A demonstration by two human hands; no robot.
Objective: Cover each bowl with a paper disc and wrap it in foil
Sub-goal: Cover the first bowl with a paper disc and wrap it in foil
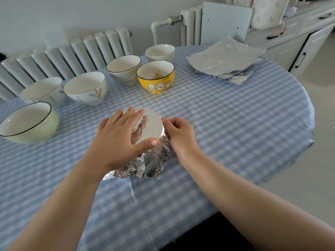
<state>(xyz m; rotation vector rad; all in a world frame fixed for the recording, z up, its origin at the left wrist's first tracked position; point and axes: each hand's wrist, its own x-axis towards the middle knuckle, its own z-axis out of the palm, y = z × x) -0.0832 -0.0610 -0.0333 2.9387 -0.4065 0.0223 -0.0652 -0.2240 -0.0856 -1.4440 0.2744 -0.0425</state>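
Foil-wrapped bowl, mid-table on blue check cloth.
Left hand flat, fingers spread on top; right hand pinches foil at rim. Yellow cat bowl: writing illegible.

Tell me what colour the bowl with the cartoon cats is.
Yellow outside, with white cats, a black rim and a pale inside: the cat bowl, clearest in the head view.
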